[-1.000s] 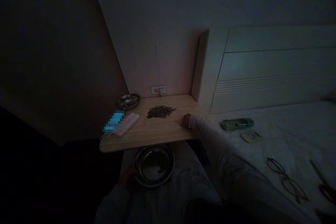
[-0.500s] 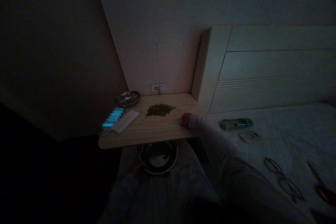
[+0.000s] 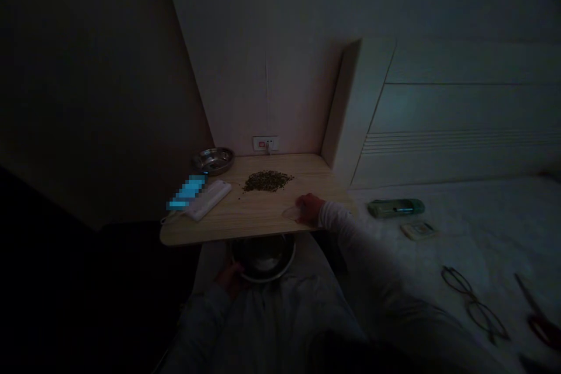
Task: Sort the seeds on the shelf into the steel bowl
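In the head view, my left hand (image 3: pixel 231 278) grips the near-left rim of a steel bowl (image 3: pixel 263 277), tucked under the table's front edge over my lap. Above the tabletop (image 3: pixel 210 231), my right hand (image 3: pixel 310 208) is closed on a small transparent piece (image 3: pixel 291 212), which sticks out to the left of my fingers. Too dim to tell what kind of thing it is. Behind and left of that hand lies a spread pile of small greenish-brown grains or seeds (image 3: pixel 268 181).
A second steel bowl (image 3: pixel 214 162) stands at the table's back left, near a lit phone (image 3: pixel 187 193) and a white power bank-like block (image 3: pixel 209 201). Right, on the bed, lie a green bottle (image 3: pixel 397 207), a small pack (image 3: pixel 418 230), glasses (image 3: pixel 475 304) and red-handled scissors (image 3: pixel 541 327).
My right hand has come nearer the table's front edge and slightly left, with the transparent piece still in it. My left hand stays on the bowl; the grain pile looks the same.
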`<state>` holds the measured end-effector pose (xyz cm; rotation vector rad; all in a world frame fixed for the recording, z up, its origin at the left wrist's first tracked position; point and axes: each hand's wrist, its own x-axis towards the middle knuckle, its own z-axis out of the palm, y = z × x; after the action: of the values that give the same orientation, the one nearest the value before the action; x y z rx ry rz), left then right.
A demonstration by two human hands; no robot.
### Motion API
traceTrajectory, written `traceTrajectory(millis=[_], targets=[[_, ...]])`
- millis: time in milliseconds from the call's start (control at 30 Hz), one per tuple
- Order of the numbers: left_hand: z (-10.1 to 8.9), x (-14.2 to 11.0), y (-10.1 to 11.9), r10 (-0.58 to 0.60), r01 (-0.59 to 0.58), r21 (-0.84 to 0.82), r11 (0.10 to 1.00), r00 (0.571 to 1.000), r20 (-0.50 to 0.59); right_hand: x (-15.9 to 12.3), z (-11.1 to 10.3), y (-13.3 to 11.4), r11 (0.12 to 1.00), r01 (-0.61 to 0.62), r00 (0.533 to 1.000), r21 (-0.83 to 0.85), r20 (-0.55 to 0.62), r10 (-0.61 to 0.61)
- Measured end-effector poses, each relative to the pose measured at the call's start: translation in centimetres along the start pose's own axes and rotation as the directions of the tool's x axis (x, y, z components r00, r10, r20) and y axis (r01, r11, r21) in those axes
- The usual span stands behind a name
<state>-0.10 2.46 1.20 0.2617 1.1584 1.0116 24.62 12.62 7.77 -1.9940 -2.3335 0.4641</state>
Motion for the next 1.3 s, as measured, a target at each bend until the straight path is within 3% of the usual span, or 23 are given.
traceTrajectory(millis=[267,433,733,1067,1200,1300], targets=[[-0.7,0.7,-1.2,0.121,-0.12,-0.012,0.993,0.992,0.044,-1.0,1.8,0.7,0.996,0.074,0.994,0.047,-0.081,-0.07],[-1.0,0.7,-0.8,0.089,-0.091,-0.046,0.995,0.995,-0.044,-1.7,2.4,0.7,0.989,0.136,0.983,0.059,-0.135,-0.127],[-0.6,0.0,-0.4,0.047,-0.051,-0.04,0.998,0.995,-0.09,-1.6,4.0,0.7,0.974,0.224,0.935,0.034,-0.288,-0.205],[-1.3,0.6,-0.9,0.072,-0.078,-0.068,0.995,0.994,-0.084,-2.0,4.7,-1.1,0.962,0.268,0.919,0.054,-0.313,-0.239],[-1.3,0.9,-0.7,0.017,-0.022,-0.04,0.999,0.991,-0.133,-1.8,4.8,-1.8,0.95,0.285,0.92,0.13,-0.315,-0.233],[-1.3,1.0,-0.7,0.019,-0.029,-0.063,0.998,0.989,-0.148,-0.9,4.9,-2.5,0.896,0.363,0.904,0.256,-0.329,-0.272]])
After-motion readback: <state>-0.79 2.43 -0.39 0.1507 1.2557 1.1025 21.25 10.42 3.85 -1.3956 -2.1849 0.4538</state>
